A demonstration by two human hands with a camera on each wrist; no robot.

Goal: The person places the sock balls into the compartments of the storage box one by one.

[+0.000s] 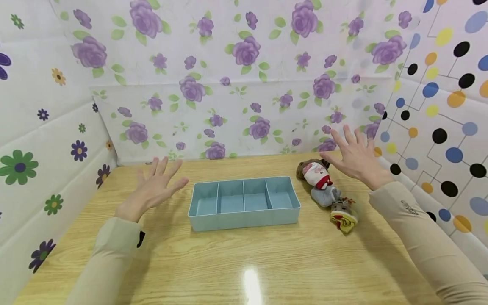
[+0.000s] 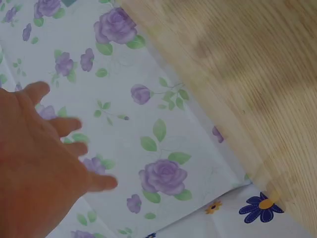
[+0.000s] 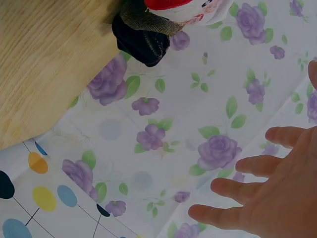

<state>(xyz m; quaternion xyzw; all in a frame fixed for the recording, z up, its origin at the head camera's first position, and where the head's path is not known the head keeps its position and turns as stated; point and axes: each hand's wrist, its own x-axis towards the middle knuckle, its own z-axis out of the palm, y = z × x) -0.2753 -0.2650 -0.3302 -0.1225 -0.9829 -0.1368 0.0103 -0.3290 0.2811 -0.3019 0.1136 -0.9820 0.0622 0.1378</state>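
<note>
My left hand (image 1: 151, 191) (image 2: 39, 163) hovers left of a light blue divided box (image 1: 245, 220), fingers spread and holding nothing. My right hand (image 1: 356, 160) (image 3: 277, 188) is raised at the right, fingers likewise apart, nothing in its grasp. Nearest to it lie several small bundled cloth items, perhaps rolled socks. A white and red bundle with a cartoon print (image 1: 316, 173) lies beside brown cloth (image 1: 302, 170). Closer to me come a grey bundle (image 1: 324, 196) and a yellow and grey one (image 1: 344, 217). No items show inside the box's compartments.
The wooden table (image 1: 228, 262) meets a purple-flowered sheet (image 1: 228, 114) at the back. Patterned sheets also hang on both sides, with flowers on the left sheet (image 1: 49, 140) and coloured dots on the right sheet (image 1: 450, 110).
</note>
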